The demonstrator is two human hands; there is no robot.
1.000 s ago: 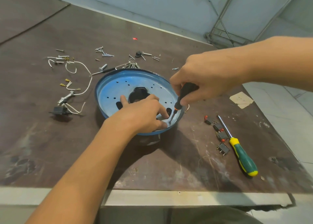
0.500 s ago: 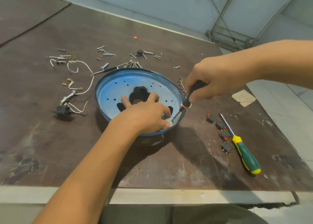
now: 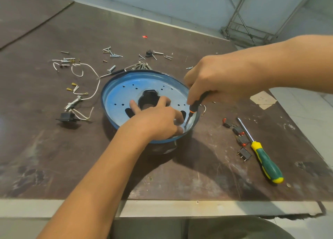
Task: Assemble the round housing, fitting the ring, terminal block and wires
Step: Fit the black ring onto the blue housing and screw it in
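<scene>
On the dark surface (image 3: pixel 54 157), round blue dish (image 3: pixel 118 94), left hand (image 3: pixel 156 121) flat on it, right hand (image 3: pixel 216 81) gripping a black screwdriver (image 3: pixel 196 105)

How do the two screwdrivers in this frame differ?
The black-handled screwdriver is gripped by the right hand and stands steeply, tip down inside the blue housing. The green-handled screwdriver lies flat and untouched on the table. The black one has an orange collar, while the green one has yellow ends. Both have bare metal shafts.
</scene>
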